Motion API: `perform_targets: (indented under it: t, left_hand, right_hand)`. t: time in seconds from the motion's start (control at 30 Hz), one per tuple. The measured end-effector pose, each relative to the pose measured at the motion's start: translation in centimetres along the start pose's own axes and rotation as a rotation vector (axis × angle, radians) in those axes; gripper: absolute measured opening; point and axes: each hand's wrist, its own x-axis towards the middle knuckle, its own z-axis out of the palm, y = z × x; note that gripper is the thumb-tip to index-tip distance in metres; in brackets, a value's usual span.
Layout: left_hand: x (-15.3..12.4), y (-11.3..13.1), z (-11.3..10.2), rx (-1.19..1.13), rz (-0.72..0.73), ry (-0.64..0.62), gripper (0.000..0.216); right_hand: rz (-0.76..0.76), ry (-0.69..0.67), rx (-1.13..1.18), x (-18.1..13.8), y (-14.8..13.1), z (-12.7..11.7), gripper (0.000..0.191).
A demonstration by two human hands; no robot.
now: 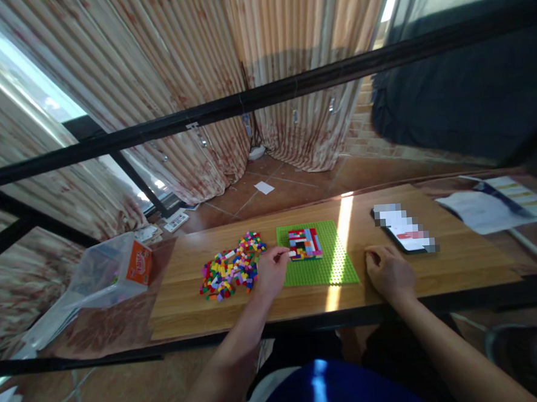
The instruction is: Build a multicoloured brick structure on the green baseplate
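My left hand point(271, 271) is closed in a pinch at the left edge of a small multicoloured brick build point(305, 243). A small white brick point(292, 254) shows at its fingertips. The build has red, purple, white and yellow bricks and a dark opening, and it sits on a green studded baseplate point(338, 258). Just left of that hand spreads a pile of loose coloured bricks point(229, 267). My right hand point(391, 273) rests on the wooden board point(463, 262), right of the baseplate, its fingers curled in with nothing visible in them.
A phone point(404, 229) with a lit screen lies beyond my right hand. Papers point(473, 211) lie farther right. On the left stands a clear plastic box point(104, 271) with an orange label. A black metal bar point(262, 98) crosses in front of the curtains.
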Motion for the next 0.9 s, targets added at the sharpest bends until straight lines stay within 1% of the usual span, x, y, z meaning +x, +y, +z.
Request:
perform_targets:
  t: [0.13,0.27,0.47,0.6,0.77,0.9]
  left_hand:
    - [0.4,-0.5,0.5,0.034,0.020,-0.007,0.014]
    - [0.9,-0.6,0.7,0.065,0.012,-0.008,0.016]
    - [1.1,0.1,1.1,0.011,0.029,-0.015,0.012]
    - [1.0,0.5,1.6,-0.032,0.048,0.004,0.011]
    - [0.9,0.4,1.9,-0.010,0.106,-0.005,0.010]
    - [1.2,0.7,1.7,0.043,0.198,-0.008,0.013]
  right_hand:
    - [0.015,-0.014,0.000,0.1,-0.1,-0.1,0.029]
    - [0.019,-0.015,0.002,0.1,-0.1,-0.1,0.029]
    - [0.020,-0.008,0.004,0.1,-0.1,0.0,0.028]
    - [0.018,-0.005,0.006,0.1,-0.1,-0.1,0.026]
    - [0.014,-0.004,0.001,0.1,-0.1,-0.1,0.027]
    - [0.025,-0.010,0.009,0.1,-0.1,-0.1,0.028]
